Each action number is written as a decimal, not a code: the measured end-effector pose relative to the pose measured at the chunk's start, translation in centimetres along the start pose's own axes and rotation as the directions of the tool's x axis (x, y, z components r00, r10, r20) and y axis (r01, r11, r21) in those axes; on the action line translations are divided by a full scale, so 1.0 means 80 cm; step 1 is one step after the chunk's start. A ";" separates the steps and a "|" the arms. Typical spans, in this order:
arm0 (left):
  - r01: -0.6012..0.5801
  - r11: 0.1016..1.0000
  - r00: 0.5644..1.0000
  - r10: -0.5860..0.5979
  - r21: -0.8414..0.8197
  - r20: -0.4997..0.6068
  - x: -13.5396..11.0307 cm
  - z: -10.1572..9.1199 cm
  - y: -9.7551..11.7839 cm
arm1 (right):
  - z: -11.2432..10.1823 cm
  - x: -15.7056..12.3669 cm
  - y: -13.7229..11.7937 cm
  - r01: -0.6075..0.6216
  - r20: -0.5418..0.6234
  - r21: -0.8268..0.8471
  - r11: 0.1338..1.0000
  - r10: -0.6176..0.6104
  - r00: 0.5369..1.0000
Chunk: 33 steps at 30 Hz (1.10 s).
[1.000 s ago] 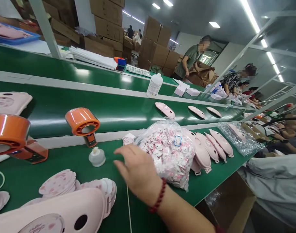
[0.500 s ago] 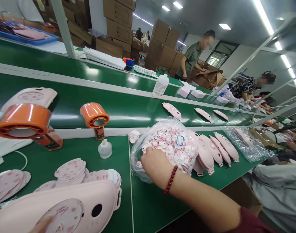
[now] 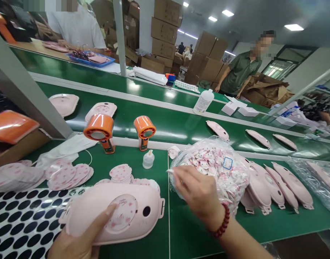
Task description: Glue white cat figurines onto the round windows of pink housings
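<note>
Left hand low at seven o'clock, clenched around a pink plastic case, thumb pressed beside the case's round floral label. Right hand at five o'clock, pinching a small white slip between the fingertips, right against a clear plastic bag packed with little printed stickers; a red beaded bracelet around the wrist. Underfoot for all of it, a green belt table with a pale rail along its far edge. At eight o'clock, a sheet of black dots partly beneath the case, with loose pink floral discs just beyond. Near the middle, two orange tape dispensers on the rail and a small squeeze bottle close by. At four o'clock, a row of stacked pink cases just beside the bag. Across a second green belt, a large white plastic bottle at one o'clock. Farther off, brown cartons piled high at twelve o'clock, a co-worker in an olive shirt at two o'clock, another co-worker in white at eleven o'clock, and a blue tray on a far table. Overhead, rows of ceiling lights.
</note>
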<state>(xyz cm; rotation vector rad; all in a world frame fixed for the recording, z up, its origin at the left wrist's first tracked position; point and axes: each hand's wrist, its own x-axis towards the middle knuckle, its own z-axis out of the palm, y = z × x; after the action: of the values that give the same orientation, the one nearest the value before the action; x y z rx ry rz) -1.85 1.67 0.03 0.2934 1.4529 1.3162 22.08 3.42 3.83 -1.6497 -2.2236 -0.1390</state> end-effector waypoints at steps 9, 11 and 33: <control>-0.028 0.999 0.996 0.031 -0.038 0.082 -0.029 0.032 0.013 | 0.040 -0.029 -0.093 0.385 -0.408 0.142 0.912 -0.300 0.862; -0.025 0.999 0.997 0.027 -0.030 0.072 -0.034 0.034 0.016 | 0.042 -0.031 -0.094 0.375 -0.399 0.171 0.911 -0.284 0.872; -0.109 0.994 0.988 0.108 0.005 0.109 -0.031 0.017 0.006 | 0.028 -0.011 -0.077 -0.105 -0.048 0.798 0.593 0.237 0.970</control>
<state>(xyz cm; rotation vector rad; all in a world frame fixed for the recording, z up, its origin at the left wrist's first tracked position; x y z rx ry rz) -0.06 0.74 2.05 0.4497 1.3687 1.3585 16.03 1.34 2.29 -1.2451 -1.5902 0.6760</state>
